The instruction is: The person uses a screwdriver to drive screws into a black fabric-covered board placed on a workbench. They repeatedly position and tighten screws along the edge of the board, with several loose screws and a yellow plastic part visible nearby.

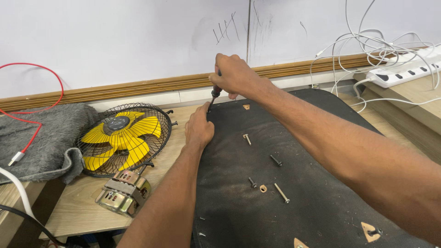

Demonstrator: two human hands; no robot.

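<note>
Mostly, what I need to see is covered: my right hand [234, 73] is fisted around the screwdriver [215, 92], so only a short dark stretch of handle and shaft shows below the fingers, and the tip disappears at the near-left corner of the black upholstered panel [285, 183]. I cannot tell whether a screw sits under it, since my left hand [198, 128] crowds the same corner. That left hand is pressed down on the panel's edge, fingers curled together against the fabric just beside the tool's tip; it pinches nothing that I can make out. The screwdriver stands nearly upright, directly below my right fist and touching the panel right above my left fingertips.

On the panel, well apart from both hands, lie loose bolts [248, 138], one longer silver bolt [282, 193] near a small washer [262, 188]. The panel's lower edge runs out of view. Left of my arm sits a caged fan with yellow blades [123, 138] and its bare metal motor [124, 192] on the wooden bench [78, 202]; a grey cloth [46, 138] lies farther left.
</note>
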